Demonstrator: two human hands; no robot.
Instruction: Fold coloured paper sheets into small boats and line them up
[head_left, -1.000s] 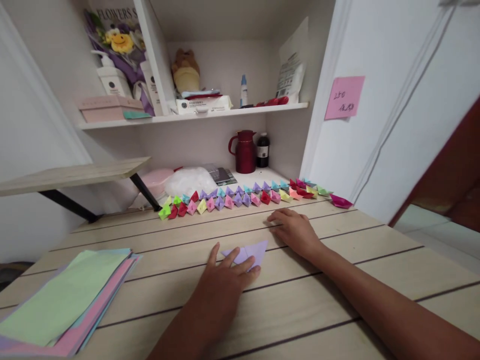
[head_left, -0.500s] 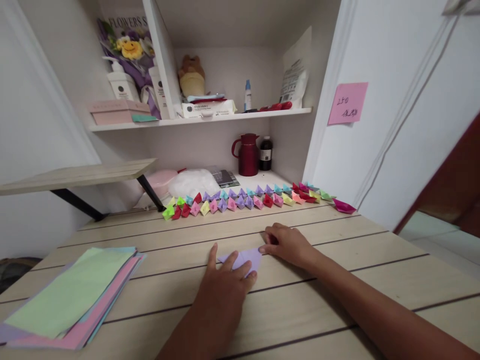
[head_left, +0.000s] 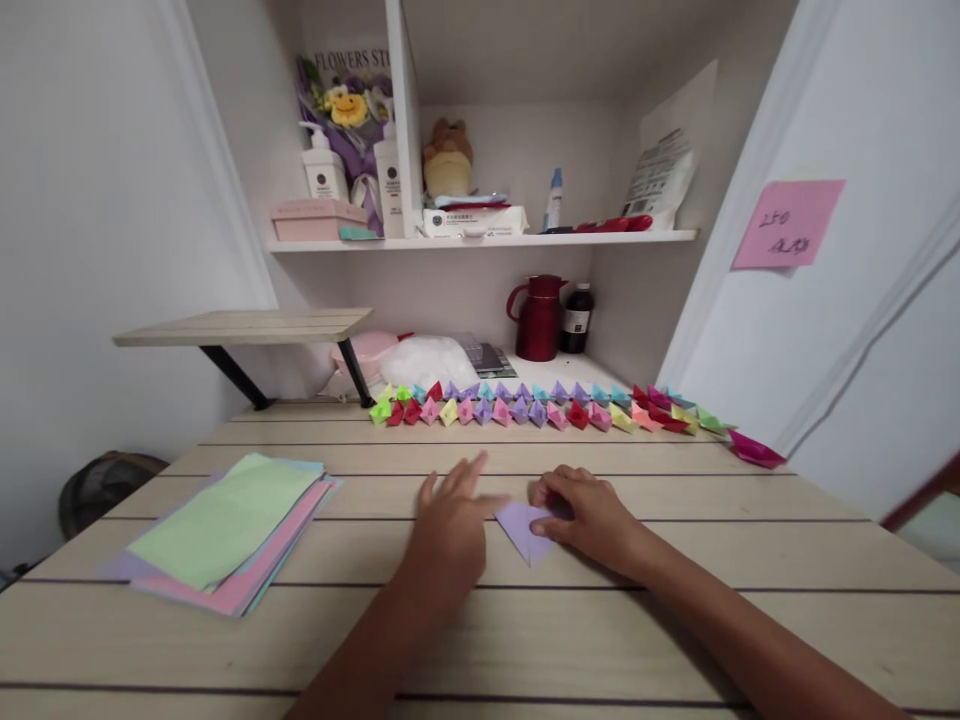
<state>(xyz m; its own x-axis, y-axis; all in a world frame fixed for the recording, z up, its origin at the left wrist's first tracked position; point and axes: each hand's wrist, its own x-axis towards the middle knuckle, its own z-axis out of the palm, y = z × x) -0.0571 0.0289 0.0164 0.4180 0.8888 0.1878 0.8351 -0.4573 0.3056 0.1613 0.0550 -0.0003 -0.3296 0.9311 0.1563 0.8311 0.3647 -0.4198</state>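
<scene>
A small folded lilac paper lies on the wooden table between my hands. My left hand rests flat just left of it, fingers stretched out and apart, thumb tip touching the paper's edge. My right hand presses on the paper's right side with curled fingers, covering part of it. Behind my hands, a long row of small folded paper boats in many colours runs along the table's back edge.
A stack of coloured paper sheets lies at the left, green on top. A raised wooden shelf, a red jug, a dark bottle and a white bag stand behind. A pink note sticks to the wall at right.
My left hand came off the lilac paper and now lies beside it. My right hand moved in from the back and took the paper's right side. The view shifted left.
</scene>
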